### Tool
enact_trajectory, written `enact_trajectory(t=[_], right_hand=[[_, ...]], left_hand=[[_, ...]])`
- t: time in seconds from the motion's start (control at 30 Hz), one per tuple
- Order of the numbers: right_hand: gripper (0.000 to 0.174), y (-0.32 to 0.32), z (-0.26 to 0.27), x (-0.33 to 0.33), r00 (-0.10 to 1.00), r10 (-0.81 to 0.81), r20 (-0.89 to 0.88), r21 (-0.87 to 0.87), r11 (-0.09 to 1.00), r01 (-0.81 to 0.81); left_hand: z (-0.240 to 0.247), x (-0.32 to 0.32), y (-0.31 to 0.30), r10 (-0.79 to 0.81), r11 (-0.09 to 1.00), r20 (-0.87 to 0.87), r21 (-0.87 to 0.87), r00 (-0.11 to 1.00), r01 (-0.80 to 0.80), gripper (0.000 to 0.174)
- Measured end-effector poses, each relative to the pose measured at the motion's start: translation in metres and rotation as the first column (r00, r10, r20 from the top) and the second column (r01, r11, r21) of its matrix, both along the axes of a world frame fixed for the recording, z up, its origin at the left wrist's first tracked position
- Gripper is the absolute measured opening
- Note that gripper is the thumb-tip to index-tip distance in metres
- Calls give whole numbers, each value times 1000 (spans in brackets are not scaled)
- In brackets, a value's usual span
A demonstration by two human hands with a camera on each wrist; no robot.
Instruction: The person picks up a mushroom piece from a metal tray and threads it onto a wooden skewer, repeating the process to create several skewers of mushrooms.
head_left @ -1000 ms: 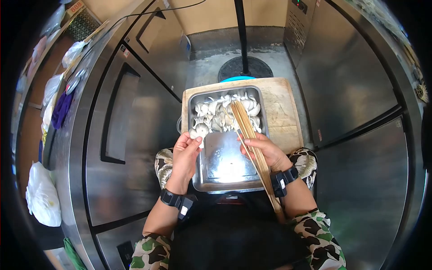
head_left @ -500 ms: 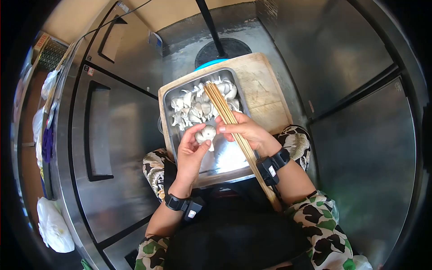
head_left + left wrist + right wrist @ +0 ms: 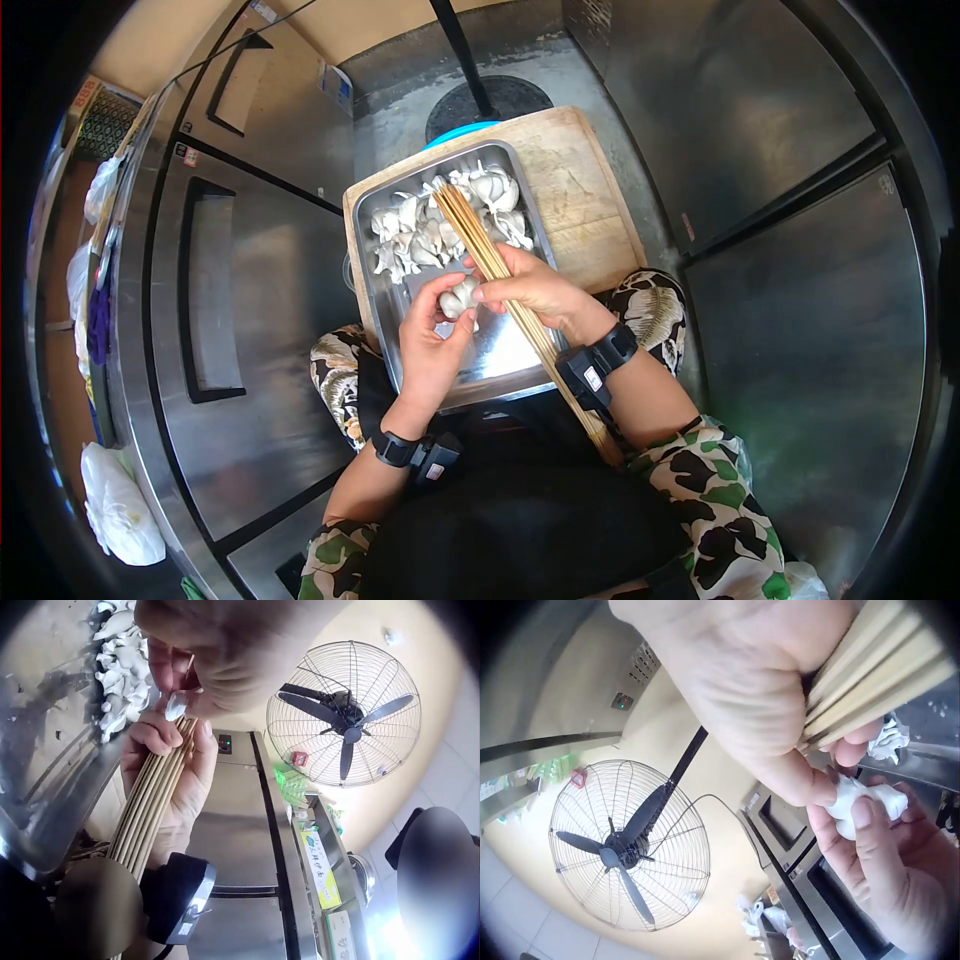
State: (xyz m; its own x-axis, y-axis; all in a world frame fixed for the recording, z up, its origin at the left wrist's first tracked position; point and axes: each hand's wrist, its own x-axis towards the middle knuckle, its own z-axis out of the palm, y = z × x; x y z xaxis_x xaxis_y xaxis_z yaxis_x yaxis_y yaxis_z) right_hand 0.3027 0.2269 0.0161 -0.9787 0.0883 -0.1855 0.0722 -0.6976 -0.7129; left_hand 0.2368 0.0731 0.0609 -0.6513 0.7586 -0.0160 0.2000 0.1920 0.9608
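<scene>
My left hand (image 3: 430, 345) holds a whitish oyster mushroom piece (image 3: 458, 299) between thumb and fingers, over the front part of a steel tray (image 3: 505, 352). A bundle of thin bamboo skewers (image 3: 545, 355) lies slantwise in my right hand (image 3: 540, 292), its upper ends over the mushrooms. In the right wrist view, the right fingertips are right at the mushroom piece (image 3: 849, 804), and the left thumb presses on it. The left wrist view shows the right fingers curled round the skewers (image 3: 154, 796). More oyster mushrooms (image 3: 497, 190) fill the tray's far half.
Under the tray lies a wooden board (image 3: 580, 205), its right side showing. Steel cabinets stand on the left (image 3: 280, 300) and right (image 3: 790, 260). Behind the board is a black pole (image 3: 460, 55) on a round base. A large fan (image 3: 619, 847) appears in both wrist views.
The hands have come together: the left moved the mushroom piece rightward to the right hand's fingertips. The head view shifted and tilted. Both hands still hold the same things.
</scene>
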Motion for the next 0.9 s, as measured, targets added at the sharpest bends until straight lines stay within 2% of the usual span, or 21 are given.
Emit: enact_trajectory(t=[0.2, 0.3, 0.4, 0.43, 0.57, 0.67, 0.73, 0.9], right_hand=[[42, 0, 3, 1, 1000, 10, -3, -1, 1000, -10], [42, 1, 1, 1, 1000, 14, -23, 1, 1000, -14], [40, 2, 0, 2, 999, -25, 23, 36, 999, 25], [39, 4, -2, 1, 997, -48, 63, 76, 996, 43], [30, 8, -6, 2, 988, -89, 125, 134, 988, 72], [26, 7, -10, 2, 987, -98, 125, 161, 984, 77], [23, 3, -10, 1, 981, -122, 152, 143, 985, 100], [19, -3, -12, 4, 994, -5, 114, 145, 989, -12]], left_hand=[[-3, 1, 0, -11, 1000, -49, 3, 999, 11, 39], [-2, 0, -1, 41, 998, 25, 43, 999, -42, 38], [0, -11, -4, 102, 988, -9, 115, 995, -100, 37], [5, -14, -5, 132, 977, 80, 158, 988, -144, 37], [11, -34, -17, 240, 921, 181, 266, 954, -283, 33], [10, -47, -30, 277, 892, 392, 233, 877, -386, 30], [4, -54, -34, 294, 877, 458, 220, 839, -427, 29], [-7, -63, -32, 279, 886, 441, 225, 853, -406, 30]])
